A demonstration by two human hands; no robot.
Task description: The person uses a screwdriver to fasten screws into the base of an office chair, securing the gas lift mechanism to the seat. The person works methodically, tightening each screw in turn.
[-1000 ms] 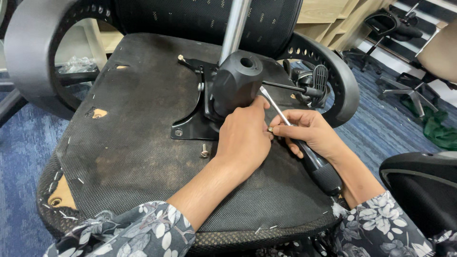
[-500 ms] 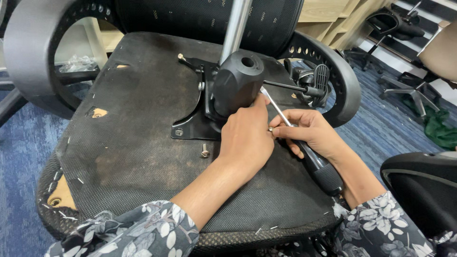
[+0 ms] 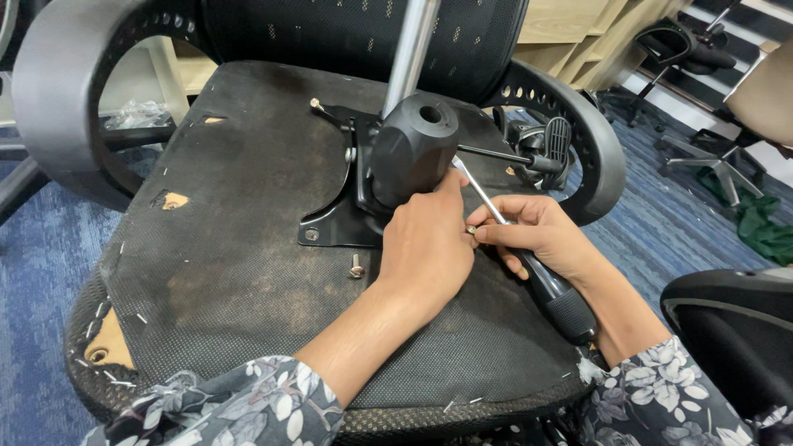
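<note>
I see an office chair lying upside down, its seat underside (image 3: 248, 248) facing up, and the work sits at the black metal mechanism plate (image 3: 343, 223) bolted near its middle. The screwdriver (image 3: 529, 264) is the thing in hand: a thin steel shaft and a thick black ribbed handle. I judge it light, rigid and easy to grip at the ribbing; the bare shaft looks slick and is a poor place to hold for turning.

My right hand (image 3: 545, 239) closes around the top of the handle where it meets the shaft, thumb and forefinger pinched forward, wrist low, with the handle trailing back toward the floral sleeve (image 3: 661, 388). My left hand (image 3: 425, 248) lies palm down over the plate's near edge, fingers curled toward the tip; whether it holds anything I cannot tell, since the fingers hide the spot. The tip itself points in under the black plastic housing (image 3: 413, 149).

1 loose bolt (image 3: 356, 266) stands on the fabric just beside the plate, small and likely to roll.
</note>
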